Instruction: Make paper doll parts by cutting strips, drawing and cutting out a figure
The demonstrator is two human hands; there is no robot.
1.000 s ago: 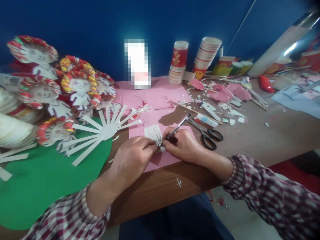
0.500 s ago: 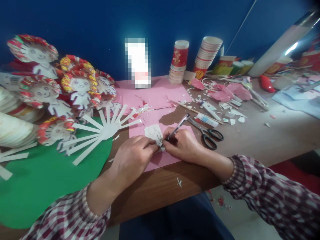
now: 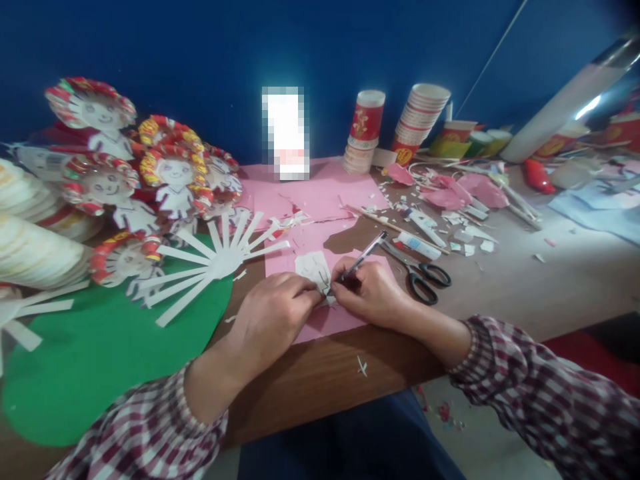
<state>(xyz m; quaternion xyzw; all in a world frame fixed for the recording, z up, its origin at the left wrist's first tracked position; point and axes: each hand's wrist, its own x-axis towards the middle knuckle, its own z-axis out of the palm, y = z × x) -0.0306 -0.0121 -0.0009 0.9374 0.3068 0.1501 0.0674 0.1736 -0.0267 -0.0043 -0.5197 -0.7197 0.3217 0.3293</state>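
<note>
My right hand is closed round a pen, its tip down on a small piece of white paper. Dark lines are drawn on that paper. My left hand, fingers curled together, grips the paper's lower edge close to the pen tip; its fingertips are partly hidden. Under both hands lies pink paper on the brown table. Black-handled scissors rest just right of my right hand. Beyond them are a glue tube and a thin wooden stick.
Left, a white paper piece with fanned strips overlaps a green sheet; several paper figures with red-and-yellow rims stand behind. Stacked paper cups and a bright blurred-out rectangle stand by the blue wall. Paper scraps litter the right.
The whole view has shifted slightly, so things appear a little further right. Both hands keep their hold; the pen stays at the paper with hardly any visible movement.
</note>
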